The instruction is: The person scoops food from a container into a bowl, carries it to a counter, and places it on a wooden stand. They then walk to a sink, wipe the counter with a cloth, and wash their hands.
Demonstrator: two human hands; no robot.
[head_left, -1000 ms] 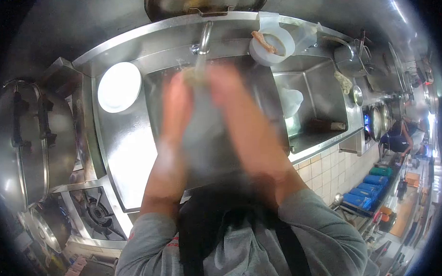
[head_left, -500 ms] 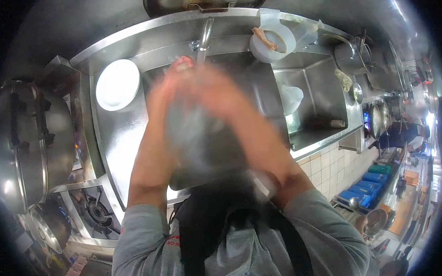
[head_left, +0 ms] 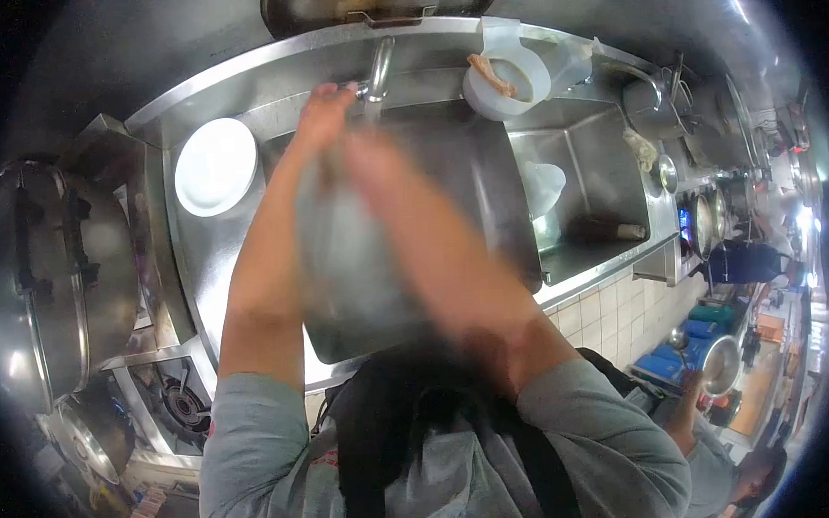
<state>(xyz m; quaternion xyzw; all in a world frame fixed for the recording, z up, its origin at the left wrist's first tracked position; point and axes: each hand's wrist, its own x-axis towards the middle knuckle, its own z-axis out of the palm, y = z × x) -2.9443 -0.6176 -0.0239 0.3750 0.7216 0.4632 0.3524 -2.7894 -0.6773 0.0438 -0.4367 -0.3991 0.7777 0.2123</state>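
Observation:
My left hand (head_left: 329,108) reaches up to the back of the sink (head_left: 448,166), its fingers curled at the small tap handle (head_left: 363,90) left of the faucet (head_left: 383,68). Just below the spout is my right hand (head_left: 371,160), smeared by motion, so its fingers do not show clearly. A blurred greyish shape spreads over the basin between my forearms. Near my left forearm, a white plate (head_left: 216,167) rests on the metal drainboard.
A white container (head_left: 509,82) with a brownish piece in it stands behind the basins. In the right basin (head_left: 580,153) lies a translucent plastic piece (head_left: 543,189). A gas burner (head_left: 184,402) is at lower left. Another person (head_left: 705,463) at lower right holds a pan (head_left: 721,367).
My left hand has moved from beside my right hand to the tap handle. My right hand stays near the spout, blurred. At lower right the other person has come further into view.

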